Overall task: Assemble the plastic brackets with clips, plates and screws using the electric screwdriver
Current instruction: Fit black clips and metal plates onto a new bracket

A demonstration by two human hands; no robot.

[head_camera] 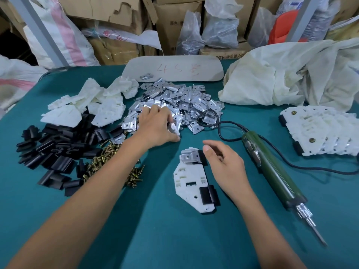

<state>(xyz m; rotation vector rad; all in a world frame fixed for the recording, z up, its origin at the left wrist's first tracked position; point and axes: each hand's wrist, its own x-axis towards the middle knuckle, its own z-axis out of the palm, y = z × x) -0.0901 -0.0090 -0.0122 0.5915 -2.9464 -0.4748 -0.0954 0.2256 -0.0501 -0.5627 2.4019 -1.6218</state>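
**One bracket part-built on a crowded worktable**

Nearest the viewer, bare green table [174,239] lies open between the person's forearms. Just beyond it rests a white bracket [189,181]. A black clip [208,194] sits on its lower right edge, and a metal plate [187,156] sits at its top. No screw shows in that plate, so fastening probably remains.

The right hand [225,164] hovers beside the bracket's top, fingers loosely curled, holding nothing. The electric screwdriver [272,171] lies untouched to the right, and its cord [219,123] loops toward the plate heap [184,100].

Farther off, the left hand [157,126] pinches a loose plate [174,130] at that heap's near edge. Screws [108,158], spare clips [54,152] and bare brackets [93,101] crowd the left side. A stack of finished brackets [318,133] sits far right, so the clearest room is front centre.
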